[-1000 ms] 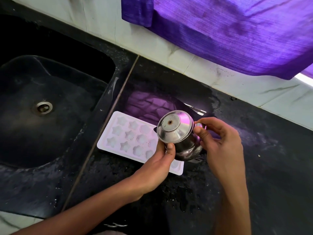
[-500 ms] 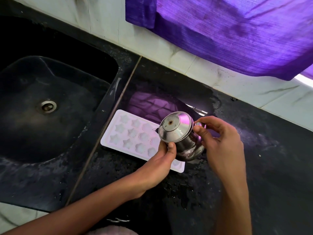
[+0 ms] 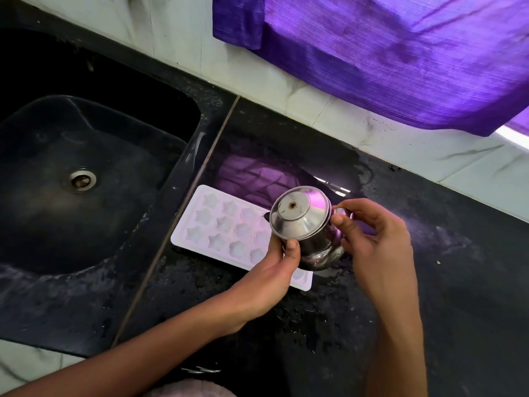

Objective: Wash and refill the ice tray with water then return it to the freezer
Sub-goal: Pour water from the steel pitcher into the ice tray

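Over ice tray (image 3: 226,230) on tabletop (image 3: 429,282): left hand (image 3: 267,270) and right hand (image 3: 369,236), grips curled round lidded steel pot (image 3: 303,224). Refill step; next, tilt to pour.

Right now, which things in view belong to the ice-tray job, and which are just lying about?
In the job:
- ice tray, flat on the counter beside the sink
- lidded steel pot, tilted over the tray
- left hand and right hand, both holding the pot
- sink

Just there:
- purple cloth hanging on the wall
- counter, wet
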Demonstrator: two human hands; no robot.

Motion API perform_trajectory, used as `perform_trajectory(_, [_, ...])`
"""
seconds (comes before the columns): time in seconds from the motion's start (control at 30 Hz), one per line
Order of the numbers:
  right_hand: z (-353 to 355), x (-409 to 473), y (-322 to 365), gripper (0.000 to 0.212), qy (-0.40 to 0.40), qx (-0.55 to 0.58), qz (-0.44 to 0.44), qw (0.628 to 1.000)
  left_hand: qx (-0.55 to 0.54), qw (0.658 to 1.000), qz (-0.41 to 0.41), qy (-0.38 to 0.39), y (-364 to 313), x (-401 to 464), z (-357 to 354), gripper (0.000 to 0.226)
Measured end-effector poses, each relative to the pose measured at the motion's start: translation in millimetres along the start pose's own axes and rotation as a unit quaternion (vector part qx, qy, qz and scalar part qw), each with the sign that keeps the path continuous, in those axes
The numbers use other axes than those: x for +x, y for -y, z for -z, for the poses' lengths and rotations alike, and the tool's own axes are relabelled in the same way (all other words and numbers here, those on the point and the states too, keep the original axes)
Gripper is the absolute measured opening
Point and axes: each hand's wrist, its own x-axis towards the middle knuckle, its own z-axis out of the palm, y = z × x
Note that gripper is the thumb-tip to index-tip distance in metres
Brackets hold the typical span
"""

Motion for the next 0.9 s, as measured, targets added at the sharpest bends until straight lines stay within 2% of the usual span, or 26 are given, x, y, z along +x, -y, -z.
perform_trajectory(0.43, [1,-7,-3,0.01,-0.006,0.02,0.009,1.0,0.022,0.999,-0.029,-0.01,1,-6,-3,0.052])
perform_trajectory(0.9, [6,-12,3,0.01,0.026,-0.09,0.019,0.995,0.007,0.999,0.035,0.004,16,-15,-14,0.056])
